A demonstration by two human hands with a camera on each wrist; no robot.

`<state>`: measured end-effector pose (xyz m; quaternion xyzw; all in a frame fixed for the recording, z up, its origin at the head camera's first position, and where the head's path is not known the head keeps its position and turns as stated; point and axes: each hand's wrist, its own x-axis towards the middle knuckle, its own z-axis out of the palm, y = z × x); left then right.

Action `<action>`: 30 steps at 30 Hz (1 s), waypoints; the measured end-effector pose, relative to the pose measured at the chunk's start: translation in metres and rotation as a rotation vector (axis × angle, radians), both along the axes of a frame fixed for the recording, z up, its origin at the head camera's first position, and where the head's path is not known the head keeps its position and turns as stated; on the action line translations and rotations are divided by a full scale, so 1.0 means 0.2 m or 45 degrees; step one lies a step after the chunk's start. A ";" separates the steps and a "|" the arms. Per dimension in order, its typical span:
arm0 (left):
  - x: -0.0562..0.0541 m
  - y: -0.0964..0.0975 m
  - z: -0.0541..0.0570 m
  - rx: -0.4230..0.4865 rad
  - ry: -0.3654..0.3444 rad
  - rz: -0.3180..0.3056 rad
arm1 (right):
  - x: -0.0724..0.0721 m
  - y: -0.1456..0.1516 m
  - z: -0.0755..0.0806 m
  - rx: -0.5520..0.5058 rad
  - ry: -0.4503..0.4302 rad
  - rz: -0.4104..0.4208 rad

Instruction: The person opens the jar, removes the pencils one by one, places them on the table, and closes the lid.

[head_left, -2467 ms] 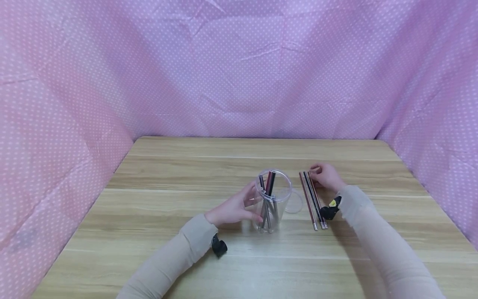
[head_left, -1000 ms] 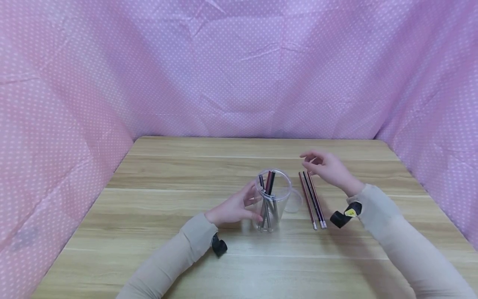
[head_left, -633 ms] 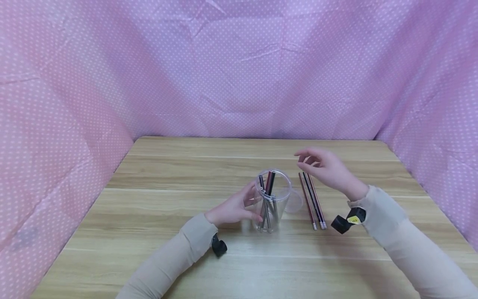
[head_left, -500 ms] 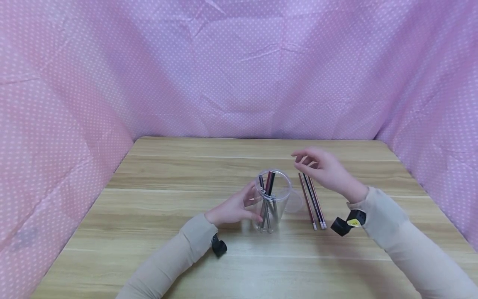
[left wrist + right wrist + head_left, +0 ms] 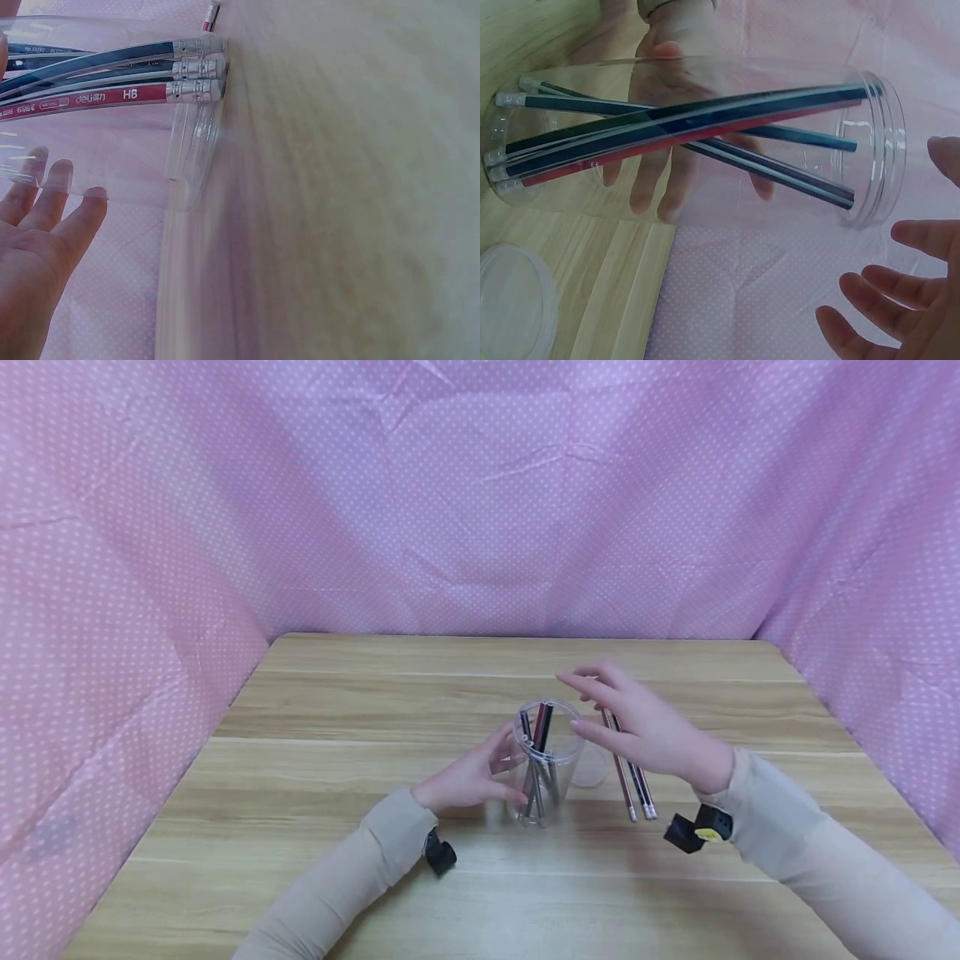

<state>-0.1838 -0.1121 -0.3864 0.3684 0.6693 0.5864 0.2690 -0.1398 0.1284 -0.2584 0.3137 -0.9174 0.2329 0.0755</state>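
A clear plastic jar stands upright on the table with several eraser-tipped pencils leaning inside, eraser ends down. My left hand grips its left side, thumb in front and fingers behind. In the left wrist view, a red pencil marked HB shows through the wall beside dark ones. My right hand hovers by the jar's open top, thumb near the rim, its fingers spread and holding nothing. Beneath that hand, pencils lie side by side on the table, their far ends partly covered by it.
A clear round lid lies flat on the table just right of the jar. The wooden table meets a pink dotted cloth at the back and sides. Black cameras are strapped at both wrists.
My right hand has lifted away from the pencils on the table and moved left to the jar's rim, its fingers spreading. The left hand and the jar have stayed put.
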 end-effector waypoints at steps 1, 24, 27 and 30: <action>0.00 0.00 0.00 0.000 0.002 0.000 | 0.01 0.00 0.00 0.022 -0.001 0.007; 0.00 0.00 0.01 -0.006 0.017 0.002 | 0.06 -0.04 -0.04 0.174 -0.063 0.026; 0.00 0.00 0.01 -0.004 0.013 0.000 | 0.06 -0.04 -0.05 0.177 -0.068 0.025; 0.00 0.00 0.01 -0.009 0.014 0.001 | 0.06 -0.04 -0.05 0.183 -0.075 0.023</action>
